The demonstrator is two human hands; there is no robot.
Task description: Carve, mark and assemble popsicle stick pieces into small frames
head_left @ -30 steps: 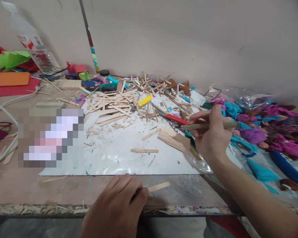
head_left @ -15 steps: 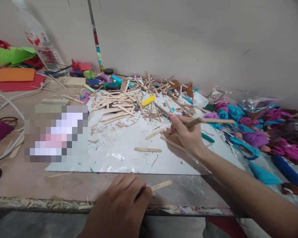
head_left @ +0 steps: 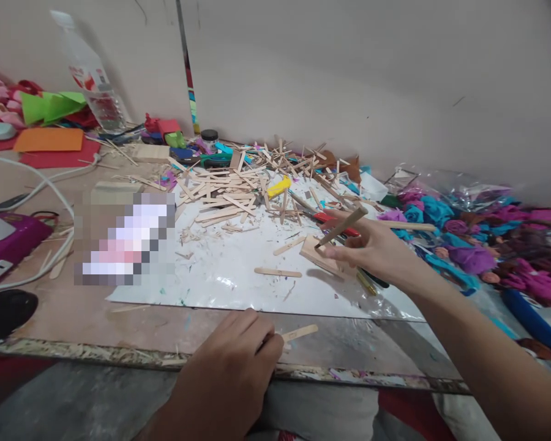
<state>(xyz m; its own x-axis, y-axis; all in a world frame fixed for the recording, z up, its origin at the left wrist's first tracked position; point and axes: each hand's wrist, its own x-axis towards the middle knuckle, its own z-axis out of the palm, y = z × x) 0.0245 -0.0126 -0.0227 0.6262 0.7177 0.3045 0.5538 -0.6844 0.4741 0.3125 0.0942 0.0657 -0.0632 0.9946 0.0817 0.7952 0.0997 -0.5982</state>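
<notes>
My left hand rests closed at the table's near edge, pinching a flat wooden craft stick that points right. My right hand is closed round a thin brown brush or pencil, held slanted with its dark tip down on a small wooden panel. That panel lies on a white plastic sheet. A single loose stick lies on the sheet just left of the panel.
A heap of craft sticks covers the sheet's far side, with red-handled scissors. Purple and blue paper flowers lie at the right. At the left are a plastic bottle, coloured paper, white cables and a purple device.
My right hand drew back from the scissors to the small panel, and the brush turned from level to slanted, tip down. My left hand stayed put. The view shifted left.
</notes>
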